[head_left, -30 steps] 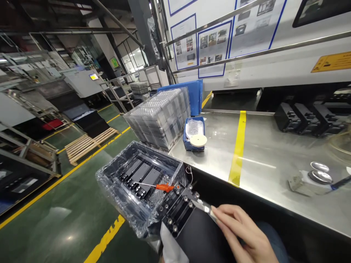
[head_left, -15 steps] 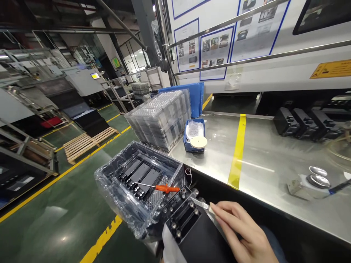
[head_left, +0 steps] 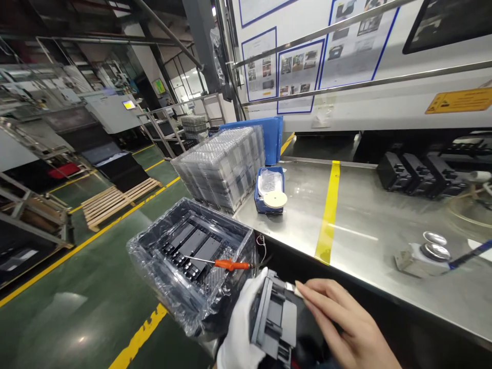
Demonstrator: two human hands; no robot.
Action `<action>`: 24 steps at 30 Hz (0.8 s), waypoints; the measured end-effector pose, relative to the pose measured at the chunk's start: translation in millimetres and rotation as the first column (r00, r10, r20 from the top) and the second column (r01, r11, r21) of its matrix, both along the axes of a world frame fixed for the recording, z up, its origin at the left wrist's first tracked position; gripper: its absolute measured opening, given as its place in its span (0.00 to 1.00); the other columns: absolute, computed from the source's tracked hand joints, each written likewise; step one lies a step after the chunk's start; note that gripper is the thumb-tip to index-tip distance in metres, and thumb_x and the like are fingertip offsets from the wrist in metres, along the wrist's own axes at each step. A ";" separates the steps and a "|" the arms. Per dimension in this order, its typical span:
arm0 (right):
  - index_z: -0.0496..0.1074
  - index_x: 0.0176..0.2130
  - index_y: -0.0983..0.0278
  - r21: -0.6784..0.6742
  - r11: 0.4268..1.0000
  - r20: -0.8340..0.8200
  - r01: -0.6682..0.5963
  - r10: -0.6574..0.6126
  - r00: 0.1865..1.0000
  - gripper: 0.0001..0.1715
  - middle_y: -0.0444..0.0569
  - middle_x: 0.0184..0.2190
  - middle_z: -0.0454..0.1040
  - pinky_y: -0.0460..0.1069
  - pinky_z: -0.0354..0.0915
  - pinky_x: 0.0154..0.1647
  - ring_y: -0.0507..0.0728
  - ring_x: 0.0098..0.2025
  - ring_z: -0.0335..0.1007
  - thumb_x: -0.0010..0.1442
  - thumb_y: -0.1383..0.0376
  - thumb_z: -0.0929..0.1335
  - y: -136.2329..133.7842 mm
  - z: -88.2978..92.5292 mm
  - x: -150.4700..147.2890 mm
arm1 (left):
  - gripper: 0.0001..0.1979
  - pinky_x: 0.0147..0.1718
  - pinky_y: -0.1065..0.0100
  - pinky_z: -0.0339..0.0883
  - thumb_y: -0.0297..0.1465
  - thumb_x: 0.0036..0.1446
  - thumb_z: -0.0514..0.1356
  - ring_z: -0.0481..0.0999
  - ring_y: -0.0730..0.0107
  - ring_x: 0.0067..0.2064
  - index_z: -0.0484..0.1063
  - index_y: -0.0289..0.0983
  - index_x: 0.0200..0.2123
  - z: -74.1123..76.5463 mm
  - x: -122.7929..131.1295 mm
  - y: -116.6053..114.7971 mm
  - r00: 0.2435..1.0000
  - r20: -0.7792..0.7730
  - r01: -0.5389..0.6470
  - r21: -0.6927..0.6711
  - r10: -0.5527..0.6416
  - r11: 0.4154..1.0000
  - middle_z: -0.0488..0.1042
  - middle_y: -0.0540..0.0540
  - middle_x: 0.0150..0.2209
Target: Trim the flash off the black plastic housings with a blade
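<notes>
My left hand [head_left: 238, 328], in a white glove, grips a black plastic module [head_left: 273, 320] at the lower edge of the view. Part of the module's underside is hidden by the glove. My right hand [head_left: 346, 323] is bare and pinches a slim silver tool [head_left: 294, 289], whose tip sits against the module's upper edge. Left of both hands lies a black tray [head_left: 151, 269] wrapped in clear film, holding several similar modules. An orange-handled screwdriver [head_left: 228, 264] rests across them.
A steel workbench [head_left: 365, 220] with a yellow stripe runs to the right, its dark front edge beside my hands. On it stand a blue bin [head_left: 265, 205], stacked clear trays [head_left: 219, 169], black units [head_left: 418, 174] and a metal fixture [head_left: 421, 259]. Green floor lies left.
The module has turned in my hands, showing a different face, and my gloved left hand now shows beside it. The tool stays pinched against the module. The view has shifted slightly.
</notes>
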State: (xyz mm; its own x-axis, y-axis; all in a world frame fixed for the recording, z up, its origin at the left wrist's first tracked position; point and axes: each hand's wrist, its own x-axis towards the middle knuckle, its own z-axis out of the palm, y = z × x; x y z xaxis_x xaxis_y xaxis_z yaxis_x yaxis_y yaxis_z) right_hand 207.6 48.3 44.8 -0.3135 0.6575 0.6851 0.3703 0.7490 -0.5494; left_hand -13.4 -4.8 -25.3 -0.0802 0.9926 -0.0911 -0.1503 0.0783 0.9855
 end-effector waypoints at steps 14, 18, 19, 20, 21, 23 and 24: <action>0.72 0.25 0.64 -0.774 0.580 -0.232 -0.255 0.116 0.966 0.36 0.42 0.18 0.63 0.43 0.59 0.21 0.48 0.20 0.56 0.65 0.38 0.62 7.0 -11.0 1.4 | 0.31 0.71 0.51 0.46 0.32 0.42 0.74 0.62 0.38 0.67 0.79 0.50 0.53 -4.2 -20.3 -20.0 0.970 -0.241 -0.023 0.089 0.044 0.996 0.72 0.48 0.62; 0.70 0.24 0.66 -0.830 0.444 -0.269 -0.337 0.211 0.940 0.43 0.37 0.15 0.53 0.44 0.51 0.20 0.47 0.19 0.46 0.58 0.30 0.61 6.5 -6.6 -5.6 | 0.25 0.69 0.53 0.55 0.30 0.43 0.74 0.69 0.42 0.63 0.82 0.50 0.47 -15.5 -36.5 -18.8 0.960 -0.275 0.040 -0.079 -0.060 0.996 0.77 0.48 0.55; 0.70 0.23 0.66 -0.835 0.423 -0.275 -0.351 0.231 0.933 0.43 0.37 0.15 0.53 0.44 0.50 0.20 0.47 0.19 0.46 0.57 0.29 0.61 6.4 -5.1 -6.1 | 0.25 0.70 0.52 0.53 0.30 0.43 0.74 0.69 0.44 0.64 0.82 0.51 0.48 -15.7 -38.5 -19.8 0.959 -0.276 0.033 -0.091 -0.058 0.995 0.77 0.48 0.56; 0.70 0.23 0.65 -0.839 0.406 -0.279 -0.362 0.249 0.927 0.43 0.38 0.15 0.53 0.44 0.50 0.20 0.47 0.20 0.46 0.57 0.29 0.62 6.3 -3.9 -6.0 | 0.25 0.71 0.51 0.49 0.30 0.44 0.74 0.67 0.46 0.65 0.81 0.50 0.49 -14.4 -38.9 -21.1 0.962 -0.271 0.019 -0.084 -0.041 0.996 0.76 0.48 0.58; 0.69 0.22 0.65 -0.842 0.392 -0.283 -0.371 0.265 0.922 0.43 0.38 0.15 0.53 0.44 0.50 0.21 0.47 0.20 0.46 0.56 0.29 0.62 6.2 -3.0 -5.4 | 0.26 0.71 0.49 0.46 0.31 0.46 0.74 0.65 0.48 0.66 0.80 0.50 0.51 -11.4 -37.8 -22.1 0.965 -0.262 0.009 -0.072 -0.028 0.997 0.74 0.47 0.60; 0.69 0.22 0.65 -0.848 0.361 -0.288 -0.387 0.300 0.910 0.43 0.38 0.14 0.54 0.44 0.50 0.21 0.47 0.19 0.47 0.55 0.29 0.63 5.8 -2.7 -2.9 | 0.24 0.70 0.43 0.47 0.34 0.52 0.72 0.63 0.49 0.67 0.78 0.46 0.53 -1.1 -32.7 -21.9 0.976 -0.217 0.007 -0.054 -0.019 0.998 0.71 0.44 0.62; 0.69 0.22 0.65 -0.851 0.347 -0.291 -0.394 0.314 0.904 0.43 0.38 0.14 0.54 0.44 0.51 0.21 0.47 0.19 0.47 0.55 0.29 0.63 5.5 -2.9 -1.6 | 0.22 0.69 0.42 0.51 0.36 0.56 0.69 0.63 0.50 0.67 0.76 0.44 0.54 5.7 -29.5 -20.5 0.983 -0.181 0.007 -0.045 -0.015 0.999 0.69 0.42 0.63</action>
State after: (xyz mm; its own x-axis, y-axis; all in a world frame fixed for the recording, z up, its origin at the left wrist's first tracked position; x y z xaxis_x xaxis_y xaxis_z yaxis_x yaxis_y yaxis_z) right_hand 206.0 53.8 41.9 -0.6564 0.7352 -0.1691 0.1311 -0.1097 -0.9853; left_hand -42.8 -25.3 -19.6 -0.0886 0.9889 -0.1194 0.0317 0.1227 0.9919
